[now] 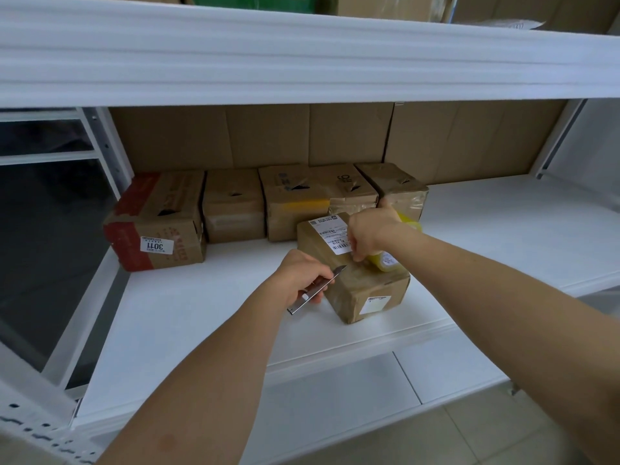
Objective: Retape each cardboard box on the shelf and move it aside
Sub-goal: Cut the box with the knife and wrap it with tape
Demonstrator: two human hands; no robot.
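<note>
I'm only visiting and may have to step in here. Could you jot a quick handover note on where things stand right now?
Left hand grips a knife, blade at the front box.
Right hand pinches tape above that box; the tape roll sits on it.
Front box lies near the shelf edge; four boxes line the back.
Done: tape drawn over the front box.
Left: cut the tape, move the box aside. Whether the back four are retaped is unclear.
</note>
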